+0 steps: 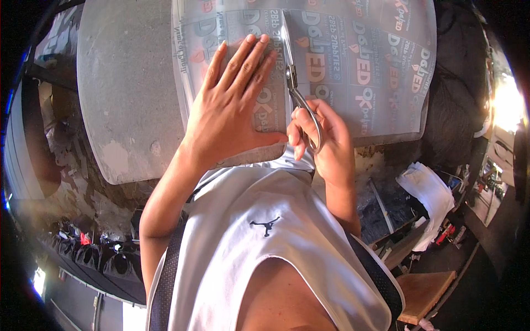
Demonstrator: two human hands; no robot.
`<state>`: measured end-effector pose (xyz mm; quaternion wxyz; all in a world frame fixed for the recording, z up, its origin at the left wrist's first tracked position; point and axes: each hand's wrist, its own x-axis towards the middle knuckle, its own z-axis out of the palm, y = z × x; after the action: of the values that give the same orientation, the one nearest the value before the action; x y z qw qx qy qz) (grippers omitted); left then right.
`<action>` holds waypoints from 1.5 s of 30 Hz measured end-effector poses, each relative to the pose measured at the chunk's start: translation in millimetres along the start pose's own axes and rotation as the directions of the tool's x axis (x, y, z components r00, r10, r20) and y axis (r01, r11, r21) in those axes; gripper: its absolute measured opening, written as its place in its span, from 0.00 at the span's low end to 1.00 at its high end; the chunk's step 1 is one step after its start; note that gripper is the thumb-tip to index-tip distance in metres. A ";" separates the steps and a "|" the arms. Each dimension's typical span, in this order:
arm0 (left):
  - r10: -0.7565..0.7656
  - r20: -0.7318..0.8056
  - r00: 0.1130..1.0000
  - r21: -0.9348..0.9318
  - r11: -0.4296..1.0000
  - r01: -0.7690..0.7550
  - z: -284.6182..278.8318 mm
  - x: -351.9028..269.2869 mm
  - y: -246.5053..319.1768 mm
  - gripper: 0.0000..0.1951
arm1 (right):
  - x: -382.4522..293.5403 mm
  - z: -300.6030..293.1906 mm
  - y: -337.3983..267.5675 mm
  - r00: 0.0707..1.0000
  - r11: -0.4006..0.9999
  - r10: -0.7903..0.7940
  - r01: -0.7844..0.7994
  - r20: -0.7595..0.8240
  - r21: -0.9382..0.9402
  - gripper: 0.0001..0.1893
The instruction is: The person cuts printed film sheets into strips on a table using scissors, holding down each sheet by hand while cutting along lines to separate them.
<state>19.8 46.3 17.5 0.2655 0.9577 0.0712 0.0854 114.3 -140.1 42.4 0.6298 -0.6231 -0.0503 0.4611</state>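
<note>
My left hand lies palm down on a translucent plastic sheet printed with repeated lettering and logos. Its fingers are spread, with the thumb pointing toward my right hand. Metal scissors are in my right hand, whose fingers go through the handle loops. The long blades point away from me and look nearly closed along a line in the plastic, just right of my left fingertips. Whether plastic is between the blades cannot be told. Under the sheet is a worn grey board-like surface, bare on its left side.
Beyond the sheet's right edge hangs a dark bulky mass. White cloth drapes at the lower right, near a wooden board. Dark items and scraps lie at the lower left. Bright light comes from the right.
</note>
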 end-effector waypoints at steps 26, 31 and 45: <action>-0.027 0.046 0.999 -0.041 0.999 0.029 -6.5 3.8 0.5 0.62 | 32.6 -1.1 -16.2 1.000 0.998 -0.026 0.027 0.010 -0.048 0.15; -0.033 0.047 0.998 -0.050 0.998 0.036 -6.9 2.1 -0.7 0.62 | 48.2 4.1 -23.4 0.999 0.998 -0.040 0.040 0.009 -0.045 0.15; -0.043 0.055 0.998 -0.061 0.997 0.046 -13.2 3.4 -1.8 0.68 | 96.7 11.8 -51.9 0.995 0.993 -0.092 0.094 0.034 -0.074 0.18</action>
<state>20.3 55.0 28.1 0.2988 0.9491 0.0828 0.0560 188.7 -58.6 38.7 0.6257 -0.6364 -0.1062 0.4383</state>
